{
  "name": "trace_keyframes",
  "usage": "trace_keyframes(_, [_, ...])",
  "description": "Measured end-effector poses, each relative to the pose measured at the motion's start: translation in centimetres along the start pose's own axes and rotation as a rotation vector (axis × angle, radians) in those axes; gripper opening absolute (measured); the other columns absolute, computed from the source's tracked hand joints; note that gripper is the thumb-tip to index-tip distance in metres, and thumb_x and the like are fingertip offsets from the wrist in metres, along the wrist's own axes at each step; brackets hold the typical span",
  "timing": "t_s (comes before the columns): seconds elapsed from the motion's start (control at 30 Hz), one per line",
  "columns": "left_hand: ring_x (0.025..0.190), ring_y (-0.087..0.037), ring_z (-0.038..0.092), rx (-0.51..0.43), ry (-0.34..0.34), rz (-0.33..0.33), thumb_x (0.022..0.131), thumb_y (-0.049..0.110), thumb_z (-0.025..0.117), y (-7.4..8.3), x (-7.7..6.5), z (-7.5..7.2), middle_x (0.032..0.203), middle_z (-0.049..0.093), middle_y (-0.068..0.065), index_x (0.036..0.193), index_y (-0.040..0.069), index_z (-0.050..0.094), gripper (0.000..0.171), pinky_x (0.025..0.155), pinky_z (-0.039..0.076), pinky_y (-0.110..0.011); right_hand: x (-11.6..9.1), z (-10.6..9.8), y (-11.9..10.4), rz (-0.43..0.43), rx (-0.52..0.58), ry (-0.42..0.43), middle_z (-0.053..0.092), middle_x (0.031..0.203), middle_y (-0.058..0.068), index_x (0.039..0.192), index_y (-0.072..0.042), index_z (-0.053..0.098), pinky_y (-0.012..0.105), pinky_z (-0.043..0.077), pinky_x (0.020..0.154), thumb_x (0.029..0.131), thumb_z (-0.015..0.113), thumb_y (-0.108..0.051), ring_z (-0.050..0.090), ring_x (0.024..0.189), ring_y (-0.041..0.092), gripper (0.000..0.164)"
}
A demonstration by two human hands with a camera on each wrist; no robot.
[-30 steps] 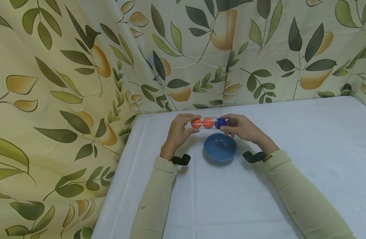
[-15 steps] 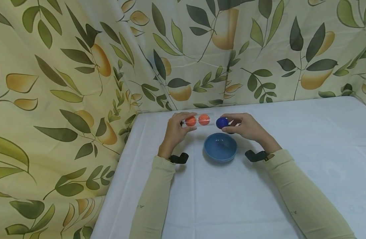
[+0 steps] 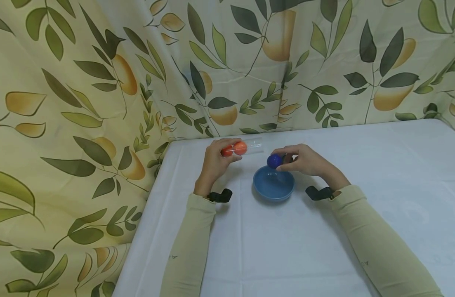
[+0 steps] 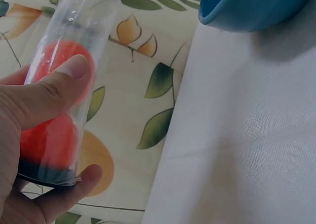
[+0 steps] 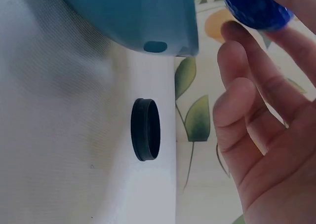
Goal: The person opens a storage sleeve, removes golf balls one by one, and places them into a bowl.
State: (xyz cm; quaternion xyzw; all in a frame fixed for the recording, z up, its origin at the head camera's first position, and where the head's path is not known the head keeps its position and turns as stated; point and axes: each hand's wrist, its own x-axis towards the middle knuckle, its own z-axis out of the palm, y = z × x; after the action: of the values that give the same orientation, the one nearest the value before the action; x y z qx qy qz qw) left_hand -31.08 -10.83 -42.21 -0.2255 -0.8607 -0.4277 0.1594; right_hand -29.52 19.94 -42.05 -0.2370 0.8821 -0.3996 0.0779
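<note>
My left hand [image 3: 213, 160] grips a clear tube [image 3: 255, 145] that lies nearly sideways above the far part of the table. Two orange-red balls [image 3: 240, 148] sit in it toward the hand; in the left wrist view a black base [image 4: 47, 173] closes that end, with the thumb across the wall. My right hand [image 3: 305, 160] pinches a dark blue ball [image 3: 274, 161] between thumb and fingers, over the far rim of a blue bowl [image 3: 273, 187]. Dimples show on this ball [image 5: 256, 7] in the right wrist view.
A black round cap [image 5: 146, 129] rests on the white tablecloth [image 3: 286, 247] near the bowl, seen in the right wrist view. Leaf-and-fruit patterned cloth [image 3: 227, 82] hangs behind the table and along its left side.
The blue ball has come out of the tube's right end in my right hand and moved down to the bowl's rim. My left hand and tube have shifted left, the orange balls sliding toward that hand.
</note>
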Motion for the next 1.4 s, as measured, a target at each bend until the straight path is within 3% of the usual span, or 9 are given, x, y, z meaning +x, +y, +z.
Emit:
trace_keyframes(0.23, [0.113,-0.023,0.061,0.012,-0.001,0.001,0.076,0.013,0.091,-0.1,0.0,-0.1,0.126,0.074,-0.002,0.126,0.022,0.075,0.053,0.097,0.049,-0.039,0.3,0.8,0.2,-0.045,0.011,-0.054,0.070,0.115,0.007,0.133,-0.013,0.069,0.035,0.051,0.085,0.085,0.085,-0.023,0.058,0.104,0.028,0.052])
trace_keyframes(0.47, [0.117,-0.022,0.060,-0.012,-0.018,-0.023,0.077,0.013,0.090,0.0,-0.1,0.1,0.130,0.073,-0.003,0.128,0.022,0.074,0.054,0.100,0.051,-0.037,0.3,1.2,0.1,-0.105,0.042,-0.087,0.071,0.121,0.006,0.131,-0.010,0.070,0.039,0.052,0.091,0.084,0.086,-0.020,0.058,0.110,0.027,0.051])
trace_keyframes(0.7, [0.117,-0.023,0.062,-0.003,-0.024,-0.021,0.076,0.013,0.090,0.1,0.0,0.2,0.129,0.073,-0.003,0.127,0.021,0.074,0.054,0.100,0.050,-0.037,0.3,1.3,0.0,-0.141,0.030,-0.087,0.071,0.113,0.004,0.129,-0.011,0.072,0.039,0.051,0.088,0.083,0.086,-0.020,0.057,0.103,0.025,0.049])
trace_keyframes(0.87, [0.116,-0.022,0.062,-0.003,-0.026,-0.016,0.076,0.013,0.090,0.0,0.0,0.3,0.129,0.073,-0.003,0.127,0.022,0.074,0.054,0.100,0.051,-0.037,0.2,1.4,-0.4,-0.129,0.020,-0.101,0.070,0.120,0.007,0.130,-0.014,0.072,0.050,0.053,0.097,0.083,0.086,-0.023,0.059,0.111,0.027,0.050])
trace_keyframes(1.07, [0.114,-0.023,0.062,-0.001,-0.028,-0.009,0.076,0.012,0.091,-0.1,0.0,0.3,0.128,0.073,-0.003,0.127,0.021,0.074,0.054,0.099,0.052,-0.037,0.3,1.7,-0.5,-0.087,0.004,-0.125,0.068,0.132,0.009,0.130,-0.020,0.072,0.061,0.045,0.106,0.081,0.088,-0.026,0.054,0.123,0.030,0.052])
trace_keyframes(1.4, [0.115,-0.023,0.063,0.004,-0.024,-0.018,0.076,0.013,0.091,-0.5,0.0,0.5,0.128,0.074,-0.003,0.127,0.022,0.074,0.054,0.100,0.052,-0.037,0.2,1.9,-0.9,-0.106,-0.060,-0.152,0.071,0.129,0.005,0.127,-0.021,0.074,0.040,0.047,0.090,0.078,0.090,-0.025,0.051,0.112,0.024,0.052])
